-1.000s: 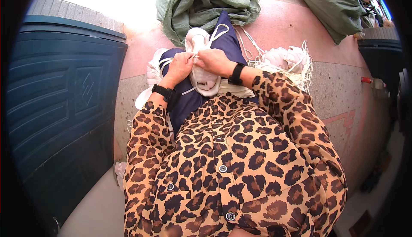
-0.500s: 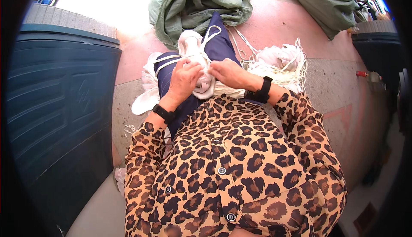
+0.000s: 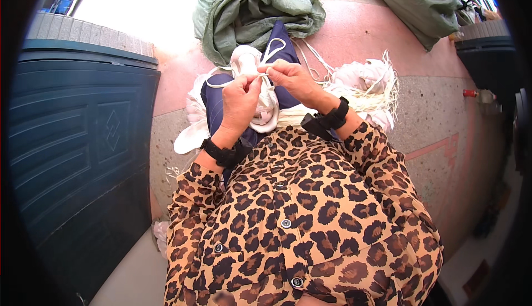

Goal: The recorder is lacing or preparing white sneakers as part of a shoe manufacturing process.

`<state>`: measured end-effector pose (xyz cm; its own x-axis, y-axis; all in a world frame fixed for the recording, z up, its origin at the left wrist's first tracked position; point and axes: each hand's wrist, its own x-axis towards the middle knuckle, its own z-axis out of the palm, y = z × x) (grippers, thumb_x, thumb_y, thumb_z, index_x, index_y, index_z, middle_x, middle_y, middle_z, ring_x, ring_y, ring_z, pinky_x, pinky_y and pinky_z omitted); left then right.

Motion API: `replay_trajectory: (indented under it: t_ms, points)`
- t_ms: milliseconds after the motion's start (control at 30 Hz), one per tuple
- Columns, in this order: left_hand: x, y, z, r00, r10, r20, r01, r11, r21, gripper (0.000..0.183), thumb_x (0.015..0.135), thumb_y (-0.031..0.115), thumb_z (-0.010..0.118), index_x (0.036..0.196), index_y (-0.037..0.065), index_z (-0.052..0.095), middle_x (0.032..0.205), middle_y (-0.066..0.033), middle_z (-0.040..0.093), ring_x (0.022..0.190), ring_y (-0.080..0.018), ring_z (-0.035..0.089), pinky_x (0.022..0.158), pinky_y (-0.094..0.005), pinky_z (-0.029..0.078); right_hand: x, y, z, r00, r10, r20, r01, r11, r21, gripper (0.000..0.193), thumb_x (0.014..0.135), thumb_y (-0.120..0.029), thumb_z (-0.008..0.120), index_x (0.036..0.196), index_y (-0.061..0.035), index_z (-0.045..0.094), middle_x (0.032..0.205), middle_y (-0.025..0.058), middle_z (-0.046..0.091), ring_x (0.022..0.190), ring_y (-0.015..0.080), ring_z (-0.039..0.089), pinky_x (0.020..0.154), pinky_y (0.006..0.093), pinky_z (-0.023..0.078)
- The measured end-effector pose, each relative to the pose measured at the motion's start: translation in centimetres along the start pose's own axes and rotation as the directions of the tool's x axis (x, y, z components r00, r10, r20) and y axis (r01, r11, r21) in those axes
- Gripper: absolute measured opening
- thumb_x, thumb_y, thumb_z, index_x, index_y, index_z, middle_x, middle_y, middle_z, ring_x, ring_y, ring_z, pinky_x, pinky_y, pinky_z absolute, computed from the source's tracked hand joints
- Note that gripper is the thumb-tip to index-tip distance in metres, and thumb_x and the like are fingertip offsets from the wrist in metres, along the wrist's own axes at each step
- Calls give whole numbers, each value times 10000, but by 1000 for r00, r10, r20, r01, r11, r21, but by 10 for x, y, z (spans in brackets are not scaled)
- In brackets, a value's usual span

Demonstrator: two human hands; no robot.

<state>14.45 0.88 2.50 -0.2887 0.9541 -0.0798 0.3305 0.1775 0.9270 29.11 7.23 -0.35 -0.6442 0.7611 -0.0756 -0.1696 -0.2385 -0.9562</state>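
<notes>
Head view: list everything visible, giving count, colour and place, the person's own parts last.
White lace-up shoe: 1, white, on the lap
Flat white shoelace: count unclear, white, at the shoe and hands
Crumpled green woven sack: 1, green, top centre
Bulging green sack: 1, green, top right
Tangled cream laces: uncountable, cream, right of the legs
Dark blue panelled door: 1, blue, left
Small red-ended object: 1, kind unclear, far right
Patterned floor: 1, pink and grey, beneath
Leopard-print shirt: 1, tan and black, torso
Navy trousers: 1 pair, navy, legs
Black wristbands: 2, black, one per wrist
Left hand: 1, bare, lace in grip
Right hand: 1, bare, lace in grip
</notes>
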Motion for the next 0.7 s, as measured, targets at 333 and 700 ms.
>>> replay_trajectory:
  t_ms: [333, 700]
  points:
    - [-10, -5, -3, 976, -189, 106, 216, 899, -382, 202, 880, 165, 604, 892, -34, 635, 679, 37, 545, 604, -18, 448, 520, -169, 329, 8, 8, 7, 987, 136, 88, -134, 991, -26, 336, 928, -251, 525, 1130, 8, 599, 932, -19, 611, 773, 43, 474, 724, 207, 405]
    - [53, -71, -31, 971, 122, 204, -190, 913, 360, 214, 810, 169, 567, 902, -1, 659, 817, -179, 648, 783, -296, 636, 730, -371, 481, 30, -76, 13, 992, -124, -35, 120, 987, -108, 225, 913, -181, 530, 876, 19, 627, 694, 49, 636, 611, 89, 596, 577, 224, 484]
